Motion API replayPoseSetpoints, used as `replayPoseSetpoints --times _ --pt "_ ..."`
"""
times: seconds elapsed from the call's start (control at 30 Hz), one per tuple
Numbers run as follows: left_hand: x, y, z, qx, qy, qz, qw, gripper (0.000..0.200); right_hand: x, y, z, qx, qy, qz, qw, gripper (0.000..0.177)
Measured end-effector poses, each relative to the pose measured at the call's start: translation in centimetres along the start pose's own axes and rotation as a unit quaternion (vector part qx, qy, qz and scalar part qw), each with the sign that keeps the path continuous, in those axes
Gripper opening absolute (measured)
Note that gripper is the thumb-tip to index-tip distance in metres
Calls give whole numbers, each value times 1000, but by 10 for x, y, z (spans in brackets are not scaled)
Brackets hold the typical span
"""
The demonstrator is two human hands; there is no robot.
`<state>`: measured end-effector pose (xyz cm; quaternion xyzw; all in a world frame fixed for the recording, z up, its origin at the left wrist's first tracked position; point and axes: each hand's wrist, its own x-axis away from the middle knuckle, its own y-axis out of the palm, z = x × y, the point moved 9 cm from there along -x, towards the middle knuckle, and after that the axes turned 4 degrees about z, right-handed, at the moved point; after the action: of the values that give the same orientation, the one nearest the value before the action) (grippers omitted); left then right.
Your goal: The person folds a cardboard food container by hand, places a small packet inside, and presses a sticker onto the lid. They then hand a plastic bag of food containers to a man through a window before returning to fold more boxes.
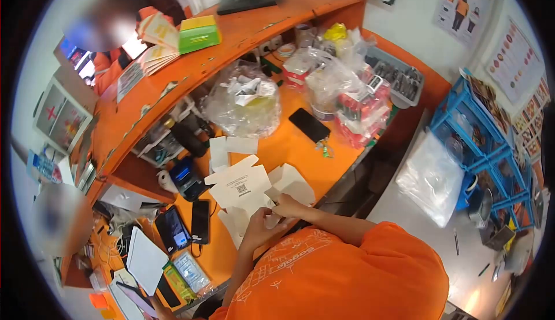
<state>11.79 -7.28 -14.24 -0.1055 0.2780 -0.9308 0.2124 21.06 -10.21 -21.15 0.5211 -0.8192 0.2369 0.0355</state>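
Over an orange tabletop (283, 149), a person is working at an unfolded white carton (238, 185) printed with a square code. The right hand (288, 206) is grasping the carton's near side; the left hand (263, 228) is curling beside it, its exact hold unclear. A dark phone (309, 125) is lying beyond, near a clear plastic bag (245, 109).
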Motion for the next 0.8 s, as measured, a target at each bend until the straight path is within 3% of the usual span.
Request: replayPoseSetpoints --times 0.13,0.23,0.27,0.33,0.47,0.5,0.57,0.63,0.67,0.7,0.77,0.8 --pt "-10 8 -5 12 -13 86 996 32 -2 -2 25 -130 60 -31 989 19" --pt "-17 13 12 -80 38 87 992 21 -4 -9 16 -133 -59 -26 989 25" --pt "-20 15 13 -83 41 84 992 21 -2 -18 15 -135 -60 -22 989 25" --pt "-24 22 3 -72 5 60 996 17 17 -24 4 -111 53 -166 978 26" --pt "-32 30 -8 -60 -34 48 996 20 12 -76 -1 -92 -2 -100 991 27" --pt "-33 33 -7 -61 -34 44 997 20 12 -95 -4 -36 -5 -78 996 22" --pt "-35 34 -14 -64 -65 44 995 23 20 -170 -37 47 -186 130 973 17" --pt "-36 39 -38 -47 -93 35 994 23 36 -270 -37 -24 -191 373 908 11" --pt "-36 41 -48 -30 -119 28 992 23 75 -321 -58 -93 -115 486 861 9" --pt "-37 40 -46 -30 -123 29 992 23 93 -359 -72 -24 -183 572 799 10" --pt "-41 41 -37 7 -140 16 990 23 121 -386 -136 254 -261 663 654 13" --pt "-44 40 -35 7 -142 14 990 23 107 -395 -136 255 -259 662 656 13"
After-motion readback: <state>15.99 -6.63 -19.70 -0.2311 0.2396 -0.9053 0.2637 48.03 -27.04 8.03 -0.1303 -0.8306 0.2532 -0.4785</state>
